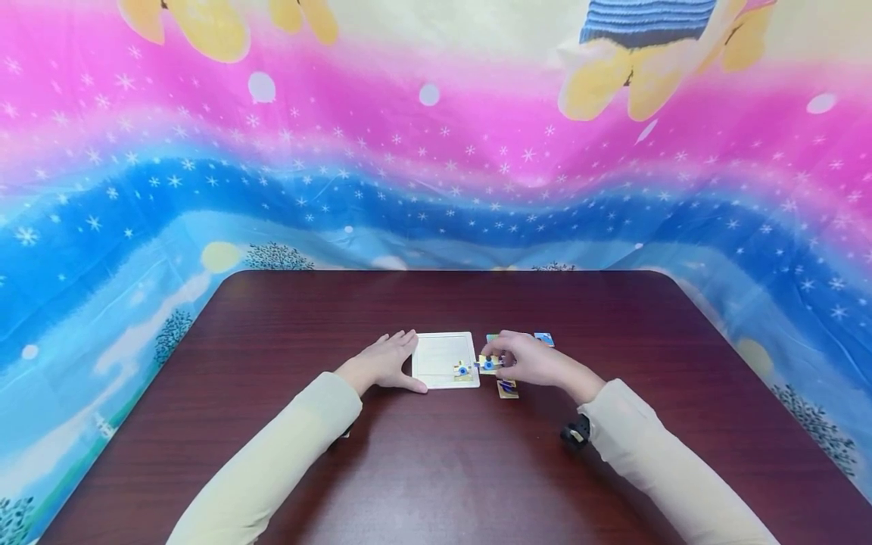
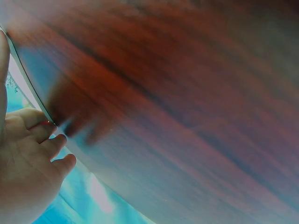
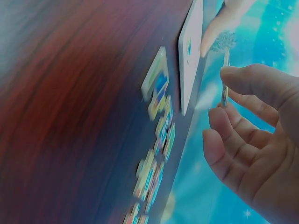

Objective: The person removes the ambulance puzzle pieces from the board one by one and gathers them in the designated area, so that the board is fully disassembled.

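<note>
A white puzzle tray lies flat on the table with one yellow and blue jigsaw piece in its near right corner. Along the tray's left edge rests my left hand, thumb and fingers spread; the left wrist view catches part of that hand beside the table surface. My right hand pinches another jigsaw piece between thumb and fingers, close to the tray's right edge. Seen edge-on in the right wrist view, the pinched piece is held above the table.
Several more jigsaw pieces lie to the right of the tray, partly hidden under my right hand in the head view. One blue piece lies beyond that hand, another piece nearer me. A patterned cloth hangs behind the dark wooden table.
</note>
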The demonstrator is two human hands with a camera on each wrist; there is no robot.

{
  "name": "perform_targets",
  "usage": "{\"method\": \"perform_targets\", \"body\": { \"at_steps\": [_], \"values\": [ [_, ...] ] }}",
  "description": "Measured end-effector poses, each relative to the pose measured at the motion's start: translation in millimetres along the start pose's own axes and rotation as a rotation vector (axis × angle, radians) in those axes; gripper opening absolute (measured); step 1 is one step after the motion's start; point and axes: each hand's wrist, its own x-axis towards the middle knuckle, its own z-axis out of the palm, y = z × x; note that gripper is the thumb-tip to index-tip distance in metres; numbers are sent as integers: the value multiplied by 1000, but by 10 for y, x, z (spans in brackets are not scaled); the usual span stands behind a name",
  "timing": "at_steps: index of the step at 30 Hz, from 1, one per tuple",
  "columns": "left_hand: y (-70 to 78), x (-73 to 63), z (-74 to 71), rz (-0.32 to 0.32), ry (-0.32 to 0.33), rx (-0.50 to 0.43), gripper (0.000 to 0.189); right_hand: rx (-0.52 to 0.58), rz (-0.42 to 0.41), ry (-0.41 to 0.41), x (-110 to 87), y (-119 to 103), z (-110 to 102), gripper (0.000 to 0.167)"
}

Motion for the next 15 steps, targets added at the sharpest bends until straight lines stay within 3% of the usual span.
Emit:
{"method": "perform_targets", "body": {
  "at_steps": [9, 15],
  "values": [
    [4, -5, -2, 5, 4, -9, 103, -17, 5, -1, -300, 243, -50, 27],
    [7, -10, -9, 5, 7, -12, 102, -11, 70, -40, -471, 347, -50, 30]
  ]
}}
